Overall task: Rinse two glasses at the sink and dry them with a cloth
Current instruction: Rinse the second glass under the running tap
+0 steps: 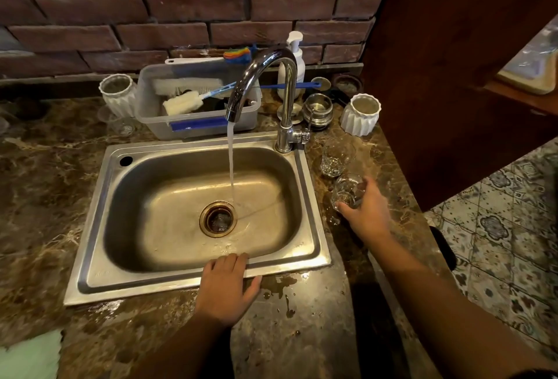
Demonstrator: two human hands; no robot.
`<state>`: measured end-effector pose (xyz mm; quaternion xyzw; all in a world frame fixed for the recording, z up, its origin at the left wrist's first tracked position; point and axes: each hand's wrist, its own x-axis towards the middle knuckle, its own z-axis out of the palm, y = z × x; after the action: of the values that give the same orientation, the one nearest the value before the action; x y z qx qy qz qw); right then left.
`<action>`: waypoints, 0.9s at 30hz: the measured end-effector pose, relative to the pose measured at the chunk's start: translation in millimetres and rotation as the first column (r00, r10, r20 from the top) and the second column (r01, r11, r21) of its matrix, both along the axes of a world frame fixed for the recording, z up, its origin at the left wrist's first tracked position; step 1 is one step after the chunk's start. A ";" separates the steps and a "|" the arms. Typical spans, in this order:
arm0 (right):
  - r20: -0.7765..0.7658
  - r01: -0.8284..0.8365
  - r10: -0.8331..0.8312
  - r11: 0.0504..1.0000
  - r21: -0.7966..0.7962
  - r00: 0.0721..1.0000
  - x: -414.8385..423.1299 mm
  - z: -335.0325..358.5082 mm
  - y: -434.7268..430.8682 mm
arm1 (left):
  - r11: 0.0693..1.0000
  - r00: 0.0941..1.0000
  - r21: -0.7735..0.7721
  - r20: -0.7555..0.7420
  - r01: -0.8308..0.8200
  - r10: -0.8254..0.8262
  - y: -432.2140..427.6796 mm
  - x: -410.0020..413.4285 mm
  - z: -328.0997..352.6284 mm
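Observation:
Water runs from the chrome tap [259,76] into the steel sink [96,227]. Two clear glasses are on the marble counter right of the sink. The far glass [335,156] stands alone. My right hand [367,212] is wrapped around the near glass [345,190], thumb at its base. My left hand [225,286] lies flat on the sink's front rim, fingers apart, holding nothing. A pale green cloth [28,354] shows at the bottom left corner.
Behind the sink stands a plastic tub [193,125] with brushes, a soap pump bottle [297,58], a steel pot [318,110] and two white ribbed vases [360,114] [117,93]. Another glass [120,125] sits left of the tub. Water drops lie on the counter [287,303].

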<state>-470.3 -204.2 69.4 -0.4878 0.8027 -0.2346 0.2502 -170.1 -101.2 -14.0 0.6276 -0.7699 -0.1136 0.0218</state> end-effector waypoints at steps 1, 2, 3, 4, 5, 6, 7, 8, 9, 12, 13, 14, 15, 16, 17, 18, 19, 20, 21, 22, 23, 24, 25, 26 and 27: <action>-0.001 0.004 -0.004 1.000 -0.003 1.000 1.1 -0.5 0.1 | 1.000 1.000 0.001 0.000 -0.001 0.001 0.0 0.1 -0.3; -0.004 0.005 -0.005 1.000 -0.009 1.000 1.6 -0.6 -0.3 | 1.000 1.000 0.001 -0.001 -0.001 0.001 0.0 0.1 -0.8; -0.004 0.007 -0.007 1.000 -0.012 1.000 1.4 -1.7 -0.9 | 1.000 1.000 0.001 -0.002 -0.001 0.001 0.0 0.1 -1.3; -0.007 0.007 -0.007 1.000 -0.016 1.000 1.2 -2.5 -1.3 | 1.000 1.000 -0.001 -0.002 -0.001 0.001 0.1 0.2 -1.6; -0.007 0.006 -0.006 1.000 -0.019 1.000 1.1 -3.2 -1.6 | 1.000 1.000 -0.003 0.000 -0.001 0.001 0.0 0.2 -1.4; -0.006 0.006 -0.006 1.000 -0.021 1.000 0.8 -4.0 -2.1 | 1.000 1.000 -0.005 0.003 -0.001 0.001 -0.1 0.3 -1.6; -0.007 0.007 -0.007 1.000 -0.018 1.000 1.0 -3.9 -2.1 | 1.000 1.000 -0.005 0.005 -0.001 0.001 -0.1 0.3 -1.8; -0.009 0.007 -0.007 1.000 -0.015 1.000 1.2 -3.9 -2.0 | 1.000 1.000 -0.008 0.005 -0.002 0.002 -0.4 0.5 -1.6; -0.009 0.009 -0.009 1.000 -0.008 1.000 1.5 -3.6 -1.7 | 1.000 1.000 -0.010 0.004 -0.004 0.004 -0.4 0.4 -1.6; 0.005 0.013 -0.013 1.000 0.002 1.000 2.1 -3.3 -0.7 | 1.000 1.000 0.009 0.002 -0.002 0.002 -0.2 0.2 0.3; 0.006 0.016 -0.016 1.000 0.009 1.000 2.6 -2.6 -0.2 | 1.000 1.000 0.023 0.004 0.001 -0.001 -0.3 0.2 1.0; 0.005 0.014 -0.014 1.000 0.012 1.000 3.0 -2.4 0.0 | 0.999 1.000 0.036 0.010 0.005 -0.006 -0.2 0.3 1.6; 0.006 0.016 -0.016 1.000 0.020 1.000 3.6 -1.3 0.2 | 0.999 1.000 0.046 0.016 0.012 -0.013 0.0 0.6 1.8; 0.011 0.016 -0.017 1.000 0.023 1.000 4.0 -0.5 0.0 | 0.999 1.000 0.051 0.022 0.019 -0.020 -0.1 1.0 1.5; 0.019 0.020 -0.020 0.999 0.029 1.000 4.2 0.9 -0.3 | 0.998 0.999 0.052 0.026 0.024 -0.026 -0.3 1.3 1.2; 0.025 0.021 -0.022 0.999 0.032 0.999 3.7 0.8 -1.1 | 0.998 0.999 0.049 0.028 0.029 -0.031 -0.6 1.5 0.9; 0.031 0.023 -0.024 0.999 0.040 0.999 3.6 1.5 -1.5 | 0.999 0.999 0.042 0.028 0.034 -0.035 -0.6 1.8 -0.6; 0.034 0.015 -0.016 0.999 0.045 0.999 3.3 2.3 -1.8 | 0.999 0.999 0.031 0.027 0.038 -0.039 -0.4 2.2 -1.8; 0.037 0.004 -0.006 0.999 0.053 0.999 3.2 3.0 -2.0 | 0.999 0.999 0.026 0.027 0.040 -0.041 -0.1 2.6 -2.3; 0.035 -0.010 0.008 0.998 0.058 0.999 2.7 3.4 -2.5 | 0.999 0.999 0.029 0.032 0.043 -0.044 -0.2 3.0 -1.7; 0.023 -0.024 0.023 0.997 0.070 0.999 2.7 5.2 -2.7 | 0.998 0.998 0.038 0.038 0.046 -0.047 -0.5 3.3 -0.9; -0.004 -0.043 0.044 0.995 0.086 0.999 2.3 6.2 -2.9 | 0.998 0.998 0.050 0.042 0.047 -0.049 -0.3 3.5 -0.2; -0.046 -0.060 0.065 0.992 0.109 0.997 2.7 7.9 -2.9 | 0.997 0.998 0.058 0.045 0.049 -0.051 -0.2 3.4 0.8; -0.093 -0.075 0.087 0.989 0.124 0.992 3.0 9.3 -2.9 | 0.997 0.997 0.064 0.050 0.051 -0.055 0.0 3.3 1.8; -0.136 -0.092 0.109 0.988 0.125 0.985 4.2 11.7 -2.8 | 0.996 0.997 0.067 0.052 0.053 -0.057 0.2 3.2 2.3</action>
<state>-466.0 -207.1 81.1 -0.5275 0.8055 -0.1382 0.2319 -166.8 -101.0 -11.7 0.6094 -0.7830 -0.1225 -0.0229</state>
